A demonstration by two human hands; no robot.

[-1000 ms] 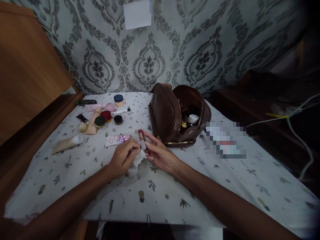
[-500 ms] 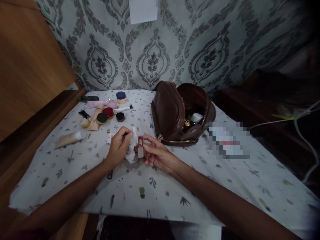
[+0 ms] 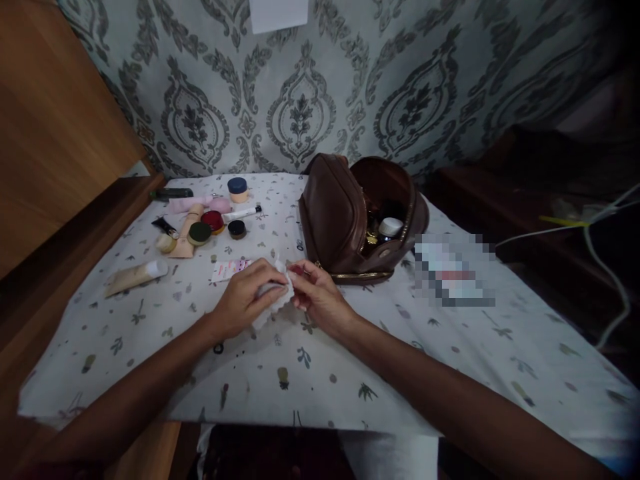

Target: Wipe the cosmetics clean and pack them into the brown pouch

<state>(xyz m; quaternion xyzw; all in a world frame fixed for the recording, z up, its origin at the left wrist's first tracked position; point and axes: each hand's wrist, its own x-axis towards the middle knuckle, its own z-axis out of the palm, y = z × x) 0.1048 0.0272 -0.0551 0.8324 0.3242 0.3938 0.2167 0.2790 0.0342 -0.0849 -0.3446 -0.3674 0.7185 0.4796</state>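
My left hand (image 3: 246,298) is closed on a crumpled white tissue (image 3: 273,311), pinched between thumb and fingers. Against it, my right hand (image 3: 324,298) curls around a small pink cosmetic container (image 3: 296,269), of which only a reddish bit shows between the fingers. The tissue touches the container side. Just behind my left hand a white and pink printed card (image 3: 229,269) lies flat on the cloth. Right of and beyond my right hand stands a brown cosmetic bag (image 3: 333,207), unzipped, with a white-lidded jar (image 3: 391,227) and gold-coloured items inside.
Several cosmetics stand at the back left, among them a blue-lidded jar (image 3: 238,189), a dark green lid (image 3: 200,233) and a pink tube (image 3: 187,204). Nearer lies a beige tube (image 3: 135,277). A wooden panel (image 3: 60,100) borders the left; a white cable (image 3: 617,293) hangs at right.
My hands have come together, and the pink container, plainly visible before, is now mostly hidden by fingers and tissue. More of the printed card shows. The view has shifted slightly.
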